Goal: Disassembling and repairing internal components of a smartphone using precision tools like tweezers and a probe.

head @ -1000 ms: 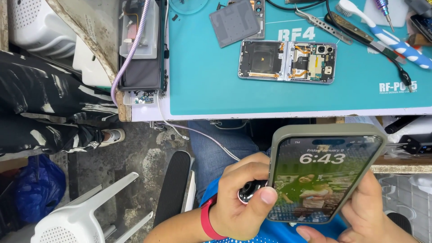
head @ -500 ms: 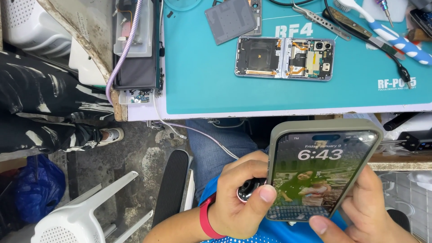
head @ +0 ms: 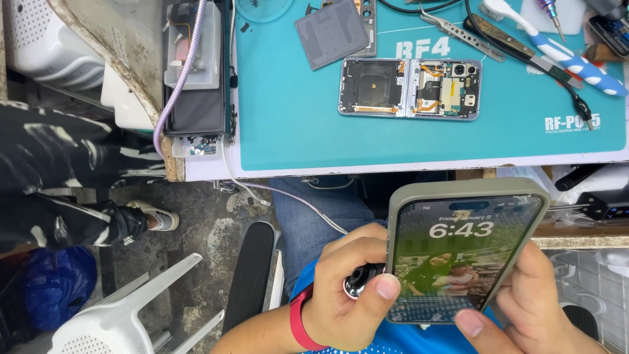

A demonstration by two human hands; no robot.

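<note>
Seen from above, a person sat at a workbench and held a smartphone (head: 462,252) in a grey-green case over their lap, well below the bench edge. The screen was lit and faced up, showing a lock screen with a photo. The right hand (head: 531,305) cupped the phone from beneath and from the right side, its thumb resting on the lower edge of the screen. The left hand (head: 350,298) was curled closed at the phone's left edge, thumb pressed against the case — and in that same fist it gripped a small dark tool with a shiny round end (head: 357,285), which touched the phone's side. A red band (head: 300,321) circled the left wrist. Above the hands lay a teal work mat (head: 295,118) on the bench. On the mat rested an opened folding phone (head: 409,88) with its back off, circuit parts and camera lenses exposed. Just up and left of it lay a grey square plate (head: 331,33), tilted. Near the mat's top right were metal tweezers (head: 455,29) and a blue-and-white brush (head: 557,46). At the mat's left edge sat a dark flat device (head: 196,72) with a braided lilac cable (head: 180,85) running across it. Lower left — on a rough concrete floor — stood a white plastic chair (head: 111,314).
</note>
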